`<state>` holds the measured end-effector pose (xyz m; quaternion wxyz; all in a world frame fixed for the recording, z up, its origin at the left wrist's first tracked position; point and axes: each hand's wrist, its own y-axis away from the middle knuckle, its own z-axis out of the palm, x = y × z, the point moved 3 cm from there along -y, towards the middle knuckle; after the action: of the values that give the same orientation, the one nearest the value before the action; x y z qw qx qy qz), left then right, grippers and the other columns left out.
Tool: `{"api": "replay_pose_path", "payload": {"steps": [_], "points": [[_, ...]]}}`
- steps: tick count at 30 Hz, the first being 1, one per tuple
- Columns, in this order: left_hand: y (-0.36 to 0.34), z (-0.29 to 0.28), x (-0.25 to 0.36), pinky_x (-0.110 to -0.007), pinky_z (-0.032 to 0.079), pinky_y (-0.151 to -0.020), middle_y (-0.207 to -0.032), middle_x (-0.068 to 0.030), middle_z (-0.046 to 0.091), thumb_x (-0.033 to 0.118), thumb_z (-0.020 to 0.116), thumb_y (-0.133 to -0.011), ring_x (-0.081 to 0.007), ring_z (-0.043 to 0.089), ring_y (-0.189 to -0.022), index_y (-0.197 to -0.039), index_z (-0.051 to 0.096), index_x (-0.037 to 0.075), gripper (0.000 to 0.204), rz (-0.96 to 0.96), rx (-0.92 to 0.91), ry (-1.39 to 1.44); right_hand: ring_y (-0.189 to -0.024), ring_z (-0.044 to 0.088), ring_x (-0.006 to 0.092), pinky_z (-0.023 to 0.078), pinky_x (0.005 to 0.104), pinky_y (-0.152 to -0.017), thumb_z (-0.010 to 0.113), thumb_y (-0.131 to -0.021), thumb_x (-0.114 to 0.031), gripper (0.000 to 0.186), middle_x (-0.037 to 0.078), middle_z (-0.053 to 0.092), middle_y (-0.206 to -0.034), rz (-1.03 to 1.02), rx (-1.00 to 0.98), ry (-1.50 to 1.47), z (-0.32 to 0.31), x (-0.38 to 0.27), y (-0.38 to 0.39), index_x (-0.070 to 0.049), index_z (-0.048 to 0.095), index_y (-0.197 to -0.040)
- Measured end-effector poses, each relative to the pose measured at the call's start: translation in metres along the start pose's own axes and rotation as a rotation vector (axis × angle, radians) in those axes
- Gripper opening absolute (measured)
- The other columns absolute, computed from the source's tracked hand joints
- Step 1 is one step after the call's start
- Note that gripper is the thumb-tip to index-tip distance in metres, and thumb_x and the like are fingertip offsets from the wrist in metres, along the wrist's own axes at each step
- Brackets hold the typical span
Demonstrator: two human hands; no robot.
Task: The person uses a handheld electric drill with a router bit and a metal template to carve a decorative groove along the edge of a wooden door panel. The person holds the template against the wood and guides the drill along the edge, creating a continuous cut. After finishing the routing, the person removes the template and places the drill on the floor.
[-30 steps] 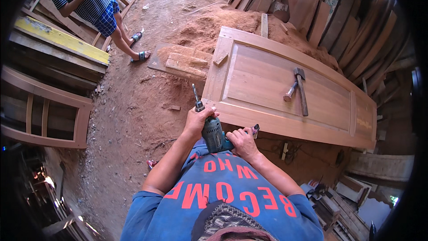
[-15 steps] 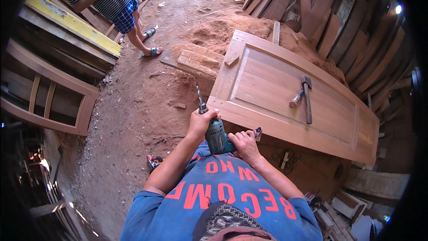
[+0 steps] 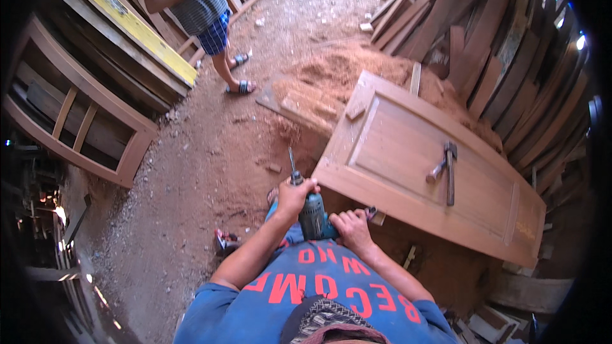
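Note:
A teal and black power drill (image 3: 312, 219) is held close in front of my shirt, its long bit (image 3: 292, 160) pointing forward. My left hand (image 3: 295, 199) is wrapped round the front of its body, just behind the chuck. The fingers of my right hand (image 3: 352, 228) close round the drill's handle, which sticks out to the right. A panelled wooden door (image 3: 408, 140) lies to the right, its near left corner close to the drill. On the door rest a hammer (image 3: 451, 181), a short tool with a round end (image 3: 435, 173) and a small wood block (image 3: 356, 111).
Sawdust (image 3: 344, 67) is heaped behind the door, beside a dusty board (image 3: 299, 111). Planks (image 3: 510, 51) lean at the far right. A wooden frame (image 3: 137, 153) and a yellow board (image 3: 137, 16) stand at the left. Another person (image 3: 191, 13) stands at the far left.
The view has shifted, so the door, the boards and the other person sit lower and farther right. Both my hands keep their hold on the drill.

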<state>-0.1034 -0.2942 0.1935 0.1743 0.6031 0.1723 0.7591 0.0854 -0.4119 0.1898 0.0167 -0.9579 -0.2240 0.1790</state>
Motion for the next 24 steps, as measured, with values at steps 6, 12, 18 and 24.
{"api": "replay_pose_path", "payload": {"steps": [6, 12, 18, 24], "points": [[-0.042, -0.055, 0.009, -0.031, 0.058, -0.066, -0.082, -0.0070, 0.078, 0.017, 0.081, -0.092, -0.0148, 0.073, -0.072, -0.088, 0.074, 0.006, 0.013, -0.098, 0.002, 0.068, -0.092, 0.067, 0.0253, 0.043, 0.0460, -0.086, 0.082, -0.069, -0.024, 0.059, 0.004, 0.065, -0.091, -0.050, -0.031, -0.008, 0.013, -0.022, -0.056, -0.015, 0.061, -0.123], [-0.105, -0.143, 0.022, -0.039, 0.063, -0.079, -0.096, -0.0120, 0.079, 0.027, 0.077, -0.096, -0.0223, 0.076, -0.086, -0.098, 0.073, 0.006, 0.022, -0.303, -0.131, 0.285, -0.096, 0.069, 0.0258, 0.044, 0.0443, -0.089, 0.088, -0.069, -0.027, 0.074, 0.005, 0.069, -0.098, -0.052, -0.198, -0.066, 0.031, -0.051, -0.139, -0.016, 0.057, -0.136], [-0.175, -0.212, 0.034, -0.043, 0.059, -0.098, -0.117, -0.0139, 0.076, 0.045, 0.071, -0.101, -0.0266, 0.073, -0.109, -0.119, 0.070, 0.006, 0.043, -0.439, -0.331, 0.355, -0.095, 0.074, 0.0300, 0.049, 0.0463, -0.085, 0.087, -0.073, -0.024, 0.067, 0.010, 0.074, -0.096, 0.000, -0.184, -0.088, 0.041, -0.077, -0.215, -0.014, 0.060, -0.133], [-0.223, -0.268, 0.016, -0.040, 0.057, -0.094, -0.119, -0.0099, 0.077, 0.055, 0.072, -0.097, -0.0257, 0.072, -0.110, -0.129, 0.073, 0.009, 0.055, -0.258, -0.255, -0.539, -0.088, 0.075, 0.0342, 0.049, 0.0500, -0.079, 0.083, -0.075, -0.022, 0.056, 0.013, 0.076, -0.093, 0.356, 0.050, -0.044, 0.042, -0.059, -0.214, -0.014, 0.062, -0.126]]}}
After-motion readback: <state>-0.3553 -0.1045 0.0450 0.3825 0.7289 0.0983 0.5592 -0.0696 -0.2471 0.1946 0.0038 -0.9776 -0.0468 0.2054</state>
